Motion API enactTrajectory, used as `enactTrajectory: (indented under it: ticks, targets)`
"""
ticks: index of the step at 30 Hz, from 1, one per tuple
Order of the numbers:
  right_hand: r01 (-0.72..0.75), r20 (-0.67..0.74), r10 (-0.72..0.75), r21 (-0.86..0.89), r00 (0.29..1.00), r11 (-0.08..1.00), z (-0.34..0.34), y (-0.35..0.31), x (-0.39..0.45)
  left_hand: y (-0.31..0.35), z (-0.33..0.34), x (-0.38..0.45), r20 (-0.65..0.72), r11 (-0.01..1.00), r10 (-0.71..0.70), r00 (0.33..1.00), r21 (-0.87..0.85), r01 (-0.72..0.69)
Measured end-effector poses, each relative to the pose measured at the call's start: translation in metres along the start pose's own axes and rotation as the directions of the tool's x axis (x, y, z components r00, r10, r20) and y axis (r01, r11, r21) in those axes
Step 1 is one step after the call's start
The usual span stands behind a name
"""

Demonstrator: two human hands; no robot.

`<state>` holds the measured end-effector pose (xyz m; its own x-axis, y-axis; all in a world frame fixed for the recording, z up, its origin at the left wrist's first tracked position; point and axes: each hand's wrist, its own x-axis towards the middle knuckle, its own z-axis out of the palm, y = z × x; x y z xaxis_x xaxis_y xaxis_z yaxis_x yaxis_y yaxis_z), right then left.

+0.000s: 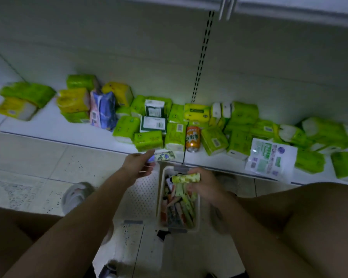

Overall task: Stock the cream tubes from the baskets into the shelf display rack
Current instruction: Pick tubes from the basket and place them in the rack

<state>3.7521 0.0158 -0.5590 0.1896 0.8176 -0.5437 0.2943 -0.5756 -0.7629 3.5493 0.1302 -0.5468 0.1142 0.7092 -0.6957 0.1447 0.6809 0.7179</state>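
Note:
A white basket (160, 189) on the floor holds several cream tubes (178, 209) lying lengthwise. My right hand (204, 186) is over the basket's far end and grips a yellow-green tube (186, 178) held crosswise. My left hand (138, 164) is up at the front edge of the low white shelf (54, 127) and pinches a tube with a floral print and a purple cap (165, 156), which points right over the shelf edge. A second perforated white basket (141, 194) lies just left of the full one.
Green and yellow tissue packs (149, 140) crowd the back and middle of the shelf. An orange can (192, 141) stands among them, and a white pouch (270, 159) lies at the right. My knees and a white shoe (76, 195) frame the baskets.

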Motion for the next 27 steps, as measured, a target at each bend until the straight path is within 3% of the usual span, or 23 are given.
enactTrajectory:
  ticks: [3,6,9,13,18,20,27]
  targets:
    - [0.106,-0.007,-0.106,0.086,0.994,0.991,-0.017,-0.031,-0.005,0.029,-0.001,-0.019,0.146,0.997,0.030,0.989,-0.075,-0.019]
    - [0.234,-0.038,-0.233,0.025,0.972,0.972,-0.040,-0.070,-0.016,0.059,0.001,-0.045,0.284,0.986,0.107,0.953,-0.156,-0.064]
    - [0.312,-0.122,-0.306,0.037,0.944,0.949,-0.065,-0.114,-0.036,0.086,0.002,-0.071,0.437,0.972,0.179,0.881,-0.217,-0.090]
    - [0.454,-0.160,-0.444,0.030,0.882,0.890,-0.090,-0.163,-0.070,0.126,0.003,-0.111,0.543,0.968,0.245,0.803,-0.178,-0.175]
    - [0.579,-0.205,-0.553,0.100,0.808,0.809,-0.110,-0.213,-0.113,0.173,-0.007,-0.160,0.690,0.927,0.355,0.631,-0.175,-0.331]
    - [0.610,-0.222,-0.577,0.126,0.786,0.782,-0.116,-0.229,-0.128,0.190,-0.007,-0.178,0.692,0.905,0.400,0.601,-0.198,-0.376]
    - [0.735,-0.247,-0.720,-0.043,0.648,0.677,-0.145,-0.277,-0.175,0.249,0.017,-0.246,0.536,0.769,0.589,0.604,-0.142,-0.623]
